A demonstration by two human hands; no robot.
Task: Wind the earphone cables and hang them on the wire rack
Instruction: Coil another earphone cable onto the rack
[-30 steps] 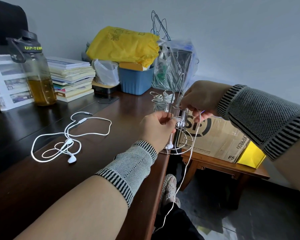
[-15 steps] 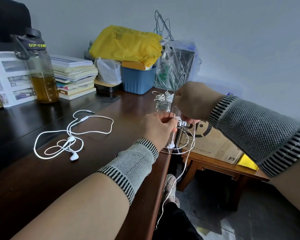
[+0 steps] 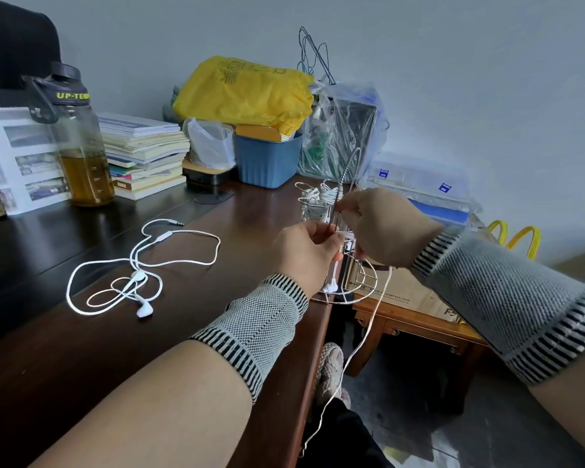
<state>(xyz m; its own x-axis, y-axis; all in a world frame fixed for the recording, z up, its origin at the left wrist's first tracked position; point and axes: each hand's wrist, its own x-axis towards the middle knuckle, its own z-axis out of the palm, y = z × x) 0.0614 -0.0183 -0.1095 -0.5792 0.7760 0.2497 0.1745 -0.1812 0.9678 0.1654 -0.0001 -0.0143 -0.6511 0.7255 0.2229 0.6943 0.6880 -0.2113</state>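
Both hands meet at the wire rack (image 3: 343, 231) — the left hand (image 3: 306, 253) pinching the earphone cable (image 3: 362, 346), the right hand (image 3: 384, 228) now higher, pinching cable beside the rack's post — while spare earphones (image 3: 139, 268) lie well left.

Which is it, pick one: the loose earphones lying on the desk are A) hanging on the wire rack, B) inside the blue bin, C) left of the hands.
C: the loose earphones lie flat on the desk, left of the left hand.
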